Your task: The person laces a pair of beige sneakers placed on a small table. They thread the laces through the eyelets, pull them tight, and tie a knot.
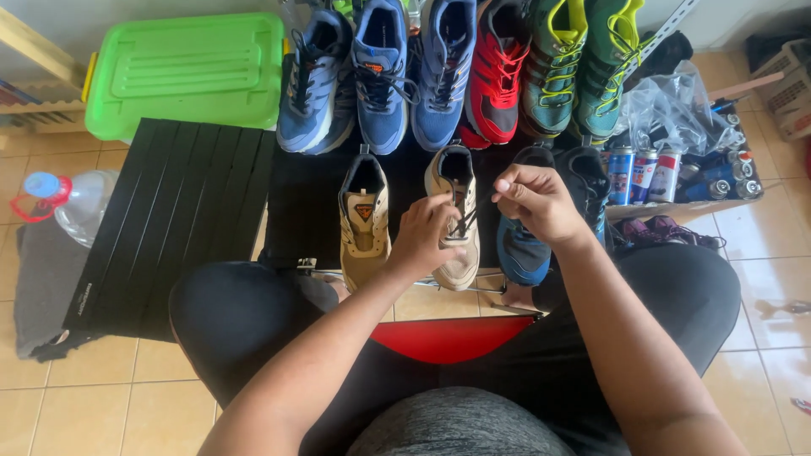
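Centre frame: your left hand (422,239) pinches dark lace (464,221) on tan shoe (456,215); right hand (534,201) grips lace end (mate (364,218) alongside). Lacing step; next likely needs steady tension.

Our single head camera, looking steeply down over our lap, close to our hands (473,219), shoes (439,67) farther ahead

Bare forearms, no sleeves showing; black trousers (253,312) over the knees, and what looks like a grey heathered top (456,422).
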